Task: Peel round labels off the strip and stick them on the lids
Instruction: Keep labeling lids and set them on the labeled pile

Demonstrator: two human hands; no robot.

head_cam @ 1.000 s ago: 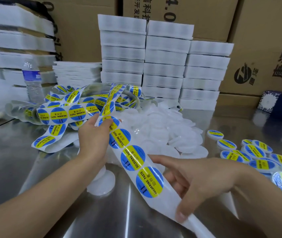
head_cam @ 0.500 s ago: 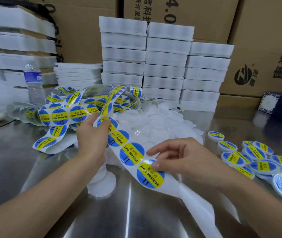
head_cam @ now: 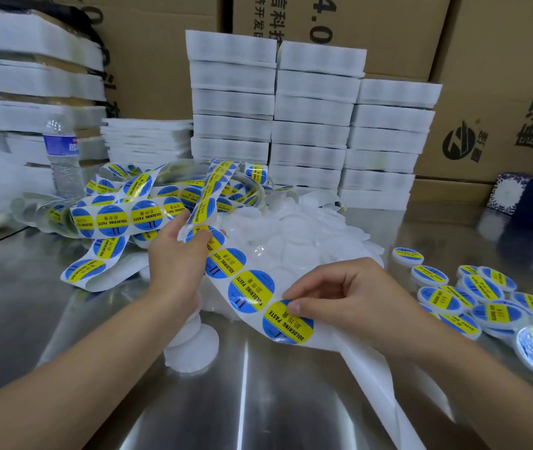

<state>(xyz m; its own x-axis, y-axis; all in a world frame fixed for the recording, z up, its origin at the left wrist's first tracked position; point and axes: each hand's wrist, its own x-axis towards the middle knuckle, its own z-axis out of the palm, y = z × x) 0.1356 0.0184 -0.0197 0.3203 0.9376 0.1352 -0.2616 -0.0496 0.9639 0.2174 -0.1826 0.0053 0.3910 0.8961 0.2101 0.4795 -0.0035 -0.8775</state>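
Now we grip the strip (head_cam: 335, 341) with our left hand (head_cam: 177, 264) and pinch the near label (head_cam: 286, 326) with our right hand (head_cam: 356, 293), just in front of the lids (head_cam: 307, 232), and a fast pull could rip or fold it.

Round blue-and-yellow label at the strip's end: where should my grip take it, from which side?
Take the round blue-and-yellow label by its upper rim, coming from the right, where thumb and forefinger of the right hand sit. It lies flat on the white backing strip, so likely only its thin edge lifts; the left hand holds the strip further up.
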